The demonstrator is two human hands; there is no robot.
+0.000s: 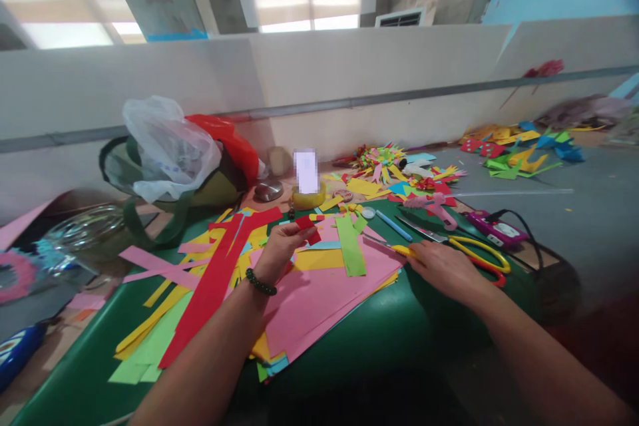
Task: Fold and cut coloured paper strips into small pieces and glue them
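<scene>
A: Left hand (285,244), first entry. State of grip?
B: Narrow, thumb and fingertips pinching one small red paper piece (310,231), above the pink sheets. Green bead bracelet (260,283) at the wrist.

A: Right hand (438,267)?
B: Fingers closed on one yellow-handled tool (401,250), its thin metal end pointing toward the left hand, over the right corner of the sheets.

A: Directly beneath and between?
B: Pink sheets (324,309), stacked, other colours showing at the edges. On top: one light green strip (351,247) and one yellow strip (322,260).

A: Beside the right hand?
B: Large scissors (434,234), one pair, blades parted, handles yellow and red-orange. One light blue pen-shaped item (394,226). One pink glue gun (433,208). One purple device (496,231), black cable attached.

A: Left of the left hand?
B: Long red strips (212,293), lying across yellow, pink and light green ones.

A: Farther out, behind?
B: One yellow ring-shaped roll (309,198), an upright pixelated screen just above it in view; one round metal item (268,191); one dark green bag (219,190) with white plastic (172,153) and red plastic (232,140) at its top.

A: Far right?
B: Folded paper shapes (522,160), yellow, green, blue and red, on the grey surface (549,219).

A: Support for the sheets?
B: Green-covered tabletop (359,359), glossy.
</scene>
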